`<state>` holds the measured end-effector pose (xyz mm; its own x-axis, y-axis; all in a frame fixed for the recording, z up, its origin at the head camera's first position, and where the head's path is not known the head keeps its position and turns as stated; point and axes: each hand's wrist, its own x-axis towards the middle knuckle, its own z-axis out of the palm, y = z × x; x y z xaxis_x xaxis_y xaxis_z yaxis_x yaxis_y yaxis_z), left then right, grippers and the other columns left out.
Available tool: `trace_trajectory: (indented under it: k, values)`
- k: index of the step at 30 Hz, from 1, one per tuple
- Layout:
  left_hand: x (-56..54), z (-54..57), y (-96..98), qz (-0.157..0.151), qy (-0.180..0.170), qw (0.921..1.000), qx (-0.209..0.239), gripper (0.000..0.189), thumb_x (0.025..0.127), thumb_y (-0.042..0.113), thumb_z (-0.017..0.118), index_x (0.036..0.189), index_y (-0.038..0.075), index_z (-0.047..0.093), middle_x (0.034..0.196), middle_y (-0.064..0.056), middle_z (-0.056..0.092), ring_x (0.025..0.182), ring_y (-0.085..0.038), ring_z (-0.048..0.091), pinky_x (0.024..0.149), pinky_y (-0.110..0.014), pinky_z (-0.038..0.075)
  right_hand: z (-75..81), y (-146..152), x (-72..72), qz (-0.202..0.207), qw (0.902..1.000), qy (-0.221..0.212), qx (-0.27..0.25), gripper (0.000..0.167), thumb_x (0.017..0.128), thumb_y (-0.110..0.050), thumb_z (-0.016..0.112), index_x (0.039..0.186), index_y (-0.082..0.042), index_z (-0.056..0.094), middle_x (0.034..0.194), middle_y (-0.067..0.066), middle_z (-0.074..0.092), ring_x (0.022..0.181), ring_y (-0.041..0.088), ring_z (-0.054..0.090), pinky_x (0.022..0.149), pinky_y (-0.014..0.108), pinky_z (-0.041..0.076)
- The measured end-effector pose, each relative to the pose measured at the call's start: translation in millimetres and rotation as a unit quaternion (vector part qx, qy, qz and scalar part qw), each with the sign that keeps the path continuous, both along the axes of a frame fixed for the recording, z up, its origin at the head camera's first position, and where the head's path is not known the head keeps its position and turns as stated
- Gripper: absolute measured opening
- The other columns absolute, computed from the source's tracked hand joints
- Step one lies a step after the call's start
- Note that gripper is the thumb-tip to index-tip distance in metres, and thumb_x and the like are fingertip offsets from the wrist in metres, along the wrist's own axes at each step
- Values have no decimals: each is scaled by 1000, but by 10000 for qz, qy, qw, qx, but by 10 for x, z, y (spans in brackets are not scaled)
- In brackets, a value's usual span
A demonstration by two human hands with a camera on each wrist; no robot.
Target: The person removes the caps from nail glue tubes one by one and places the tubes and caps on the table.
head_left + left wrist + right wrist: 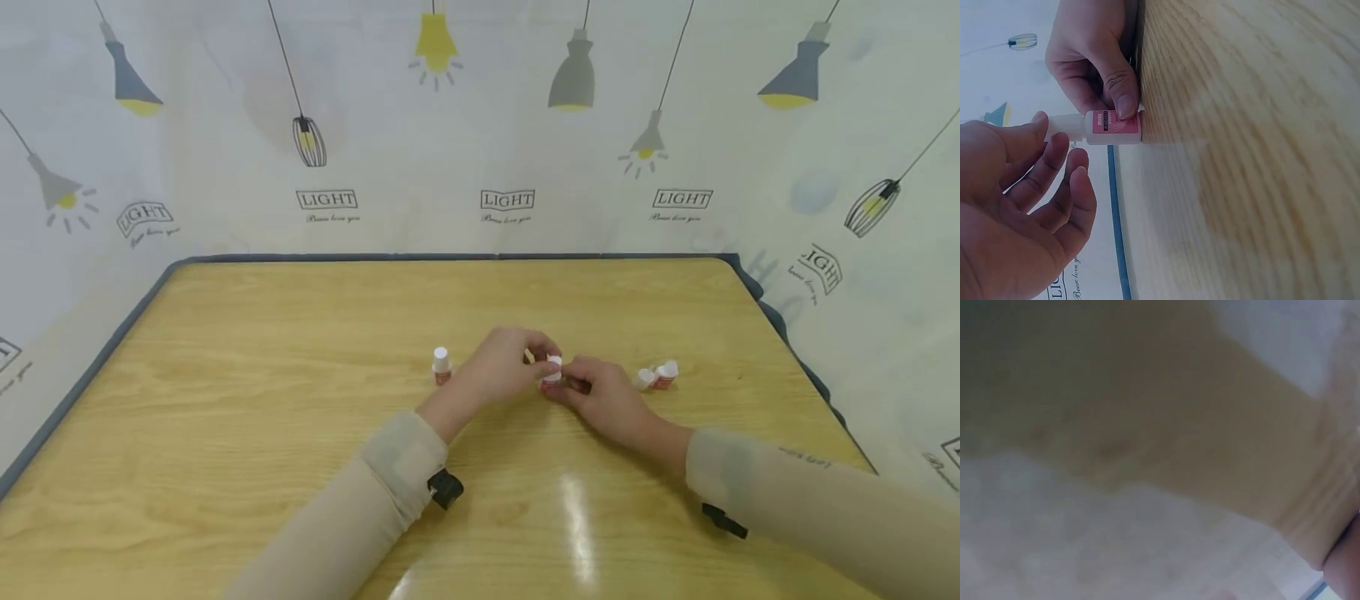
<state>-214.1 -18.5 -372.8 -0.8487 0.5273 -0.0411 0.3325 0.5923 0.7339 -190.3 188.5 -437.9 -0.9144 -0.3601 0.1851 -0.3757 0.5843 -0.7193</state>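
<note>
A small bottle point(553, 371) with a white cap and pink label point(1113, 128) stands on the wooden table point(300, 417), near its middle. My right hand point(581, 387) pinches its labelled body, thumb point(1124, 100) pressed on the label. Coming from the left, my left hand point(528, 354) hovers at the cap point(1067, 125). Its fingers point(1054, 181) are loosely curled and do not wrap the cap; the thumb tip point(1036, 125) lies at the cap's end. The right wrist view is blurred, showing only table, wall and a strip of skin point(1347, 562).
Another capped bottle point(441, 365) stands upright just left of my left hand. Two more bottles point(656, 377) sit close together to the right of my right hand. A dark table edge point(450, 257) meets a lamp-printed backdrop point(507, 200) on three sides.
</note>
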Motion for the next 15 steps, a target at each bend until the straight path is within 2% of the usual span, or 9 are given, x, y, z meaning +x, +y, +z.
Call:
trace_trajectory:
  k: [5, 9, 15]
  values:
    - [17, 28, 5, 211, 1, 9998, -14, 16, 105, 22, 70, 115, 13, 78, 105, 0, 76, 94, -14, 66, 81, -28, 55, 7, -18, -21, -7, 9998, 195, 40, 10, 93, -17, 84, 103, -16, 83, 71, -6, 49, 66, 6, 45, 61, 22, 40]
    - [34, 38, 20, 401, 46, 9991, -108, 11, 104, 23, 71, 109, 16, 77, 103, 2, 75, 93, -14, 66, 78, -28, 56, -14, -27, -28, -4, 9988, 481, 57, 18, 92, -16, 84, 110, -15, 84, 71, -6, 50, 65, 5, 45, 60, 22, 40]
    - [84, -43, 69, 522, 64, 9986, -48, 10, 103, 28, 73, 98, 19, 72, 95, 6, 73, 85, -11, 64, 71, -26, 52, -94, 5, 37, -100, 9985, 530, 92, 25, 92, -14, 84, 117, -13, 84, 72, -7, 50, 67, 4, 44, 61, 22, 40]
